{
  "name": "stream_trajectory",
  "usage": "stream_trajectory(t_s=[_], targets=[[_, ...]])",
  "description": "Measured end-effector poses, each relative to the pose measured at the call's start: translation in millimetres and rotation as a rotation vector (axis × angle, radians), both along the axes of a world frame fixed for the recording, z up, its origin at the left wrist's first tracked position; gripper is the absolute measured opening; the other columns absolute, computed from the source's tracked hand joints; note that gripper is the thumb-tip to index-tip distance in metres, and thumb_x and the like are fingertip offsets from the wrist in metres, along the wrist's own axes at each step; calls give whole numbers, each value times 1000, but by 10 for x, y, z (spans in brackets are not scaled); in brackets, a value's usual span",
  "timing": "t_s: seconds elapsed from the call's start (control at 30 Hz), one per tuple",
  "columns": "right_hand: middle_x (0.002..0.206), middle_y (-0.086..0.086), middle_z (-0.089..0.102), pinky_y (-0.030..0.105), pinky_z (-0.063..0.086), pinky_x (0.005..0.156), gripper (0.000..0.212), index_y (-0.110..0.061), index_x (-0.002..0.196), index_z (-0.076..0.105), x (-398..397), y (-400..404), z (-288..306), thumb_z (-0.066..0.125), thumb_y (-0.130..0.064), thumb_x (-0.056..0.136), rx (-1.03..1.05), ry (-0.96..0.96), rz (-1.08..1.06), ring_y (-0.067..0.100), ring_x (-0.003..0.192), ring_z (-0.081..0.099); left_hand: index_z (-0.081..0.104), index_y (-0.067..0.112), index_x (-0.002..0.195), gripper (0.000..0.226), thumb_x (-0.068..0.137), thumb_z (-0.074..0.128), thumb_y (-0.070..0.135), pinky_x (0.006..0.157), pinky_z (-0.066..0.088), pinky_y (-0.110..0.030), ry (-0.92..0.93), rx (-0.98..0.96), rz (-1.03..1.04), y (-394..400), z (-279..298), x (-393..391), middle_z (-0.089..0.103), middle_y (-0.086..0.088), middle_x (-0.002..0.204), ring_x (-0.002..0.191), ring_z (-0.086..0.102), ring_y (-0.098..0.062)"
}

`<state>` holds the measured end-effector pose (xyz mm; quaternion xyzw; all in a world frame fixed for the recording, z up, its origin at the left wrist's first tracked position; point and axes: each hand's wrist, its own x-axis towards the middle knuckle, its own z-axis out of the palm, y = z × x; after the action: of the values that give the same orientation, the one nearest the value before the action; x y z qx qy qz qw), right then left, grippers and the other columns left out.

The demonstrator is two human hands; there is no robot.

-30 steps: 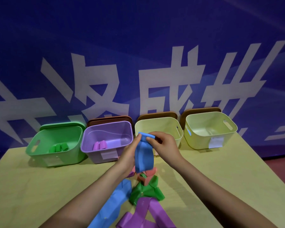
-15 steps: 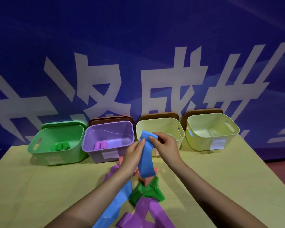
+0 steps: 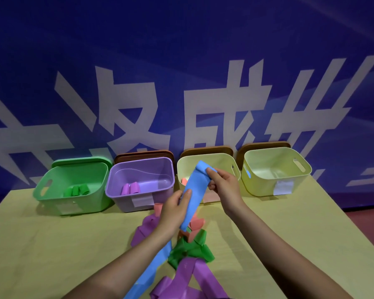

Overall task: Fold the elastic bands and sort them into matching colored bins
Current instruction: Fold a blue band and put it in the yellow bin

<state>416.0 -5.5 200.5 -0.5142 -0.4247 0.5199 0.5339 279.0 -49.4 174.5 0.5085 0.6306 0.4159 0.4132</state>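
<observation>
A blue elastic band (image 3: 195,190) is stretched slantwise above the table. My right hand (image 3: 224,186) pinches its folded upper end in front of the third bin (image 3: 229,160). My left hand (image 3: 175,209) grips it lower down, thumb on its face. Under the hands lies a pile of loose bands: purple (image 3: 146,228), pink (image 3: 195,223), green (image 3: 189,249), another blue (image 3: 151,268) and purple (image 3: 190,279). The green bin (image 3: 52,192) holds folded green bands (image 3: 76,190). The purple bin (image 3: 125,203) holds folded purple bands (image 3: 130,188).
Four bins stand in a row at the table's far edge against a blue banner wall; the rightmost pale yellow bin (image 3: 266,186) shows a bit of blue at its left handle. Brown lids (image 3: 144,155) lean behind them. The wooden table (image 3: 52,251) ends at the right.
The blue band has been drawn out longer: my right hand stayed at its top end near the third bin while my left hand slid down along it.
</observation>
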Motion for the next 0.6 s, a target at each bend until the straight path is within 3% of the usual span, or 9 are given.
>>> stream_trajectory(t_s=[0.13, 0.23, 0.37, 0.5, 0.6], targets=[[77, -4, 65, 14, 46, 57, 13, -11, 98, 71, 44, 10, -50, 61, -17, 92, 24, -86, -93, 2, 62, 55, 52, 2, 77, 39, 96, 51, 36, 49, 29, -21, 49, 26, -34, -3, -4, 10, 43, -6, 64, 54, 40, -12], [78, -6, 68, 18, 46, 64, 10, -19, 92, 71, 81, 53, -128, 62, -17, 91, 88, -201, -146, 3, 70, 58, 52, 10, 75, 32, 97, 51, 32, 52, 29, -24, 42, 5, -55, 26, 35, 24, 44, -6, 66, 57, 41, -14], [87, -7, 70, 12, 42, 70, 14, -18, 99, 73, 124, 81, -280, 62, -17, 91, 324, -507, -128, 1, 79, 58, 55, -1, 85, 29, 99, 49, 24, 61, 30, -30, -85, -33, -55, 36, 75, 62, 45, -11, 74, 67, 42, -20], [84, 0, 61, 11, 35, 69, 28, -12, 108, 71, 266, 114, -409, 53, -26, 92, 672, -908, 63, 9, 77, 51, 63, 15, 95, 14, 99, 50, 18, 70, 41, -30, -321, -103, -5, 28, 130, 46, 62, -7, 89, 81, 55, -21], [87, -3, 61, 10, 37, 70, 24, -14, 113, 70, 316, 130, -389, 58, -17, 93, 630, -890, 181, 9, 80, 54, 63, 22, 104, 14, 99, 50, 23, 70, 45, -29, -357, -125, -10, 10, 120, 38, 65, -4, 96, 85, 59, -19]])
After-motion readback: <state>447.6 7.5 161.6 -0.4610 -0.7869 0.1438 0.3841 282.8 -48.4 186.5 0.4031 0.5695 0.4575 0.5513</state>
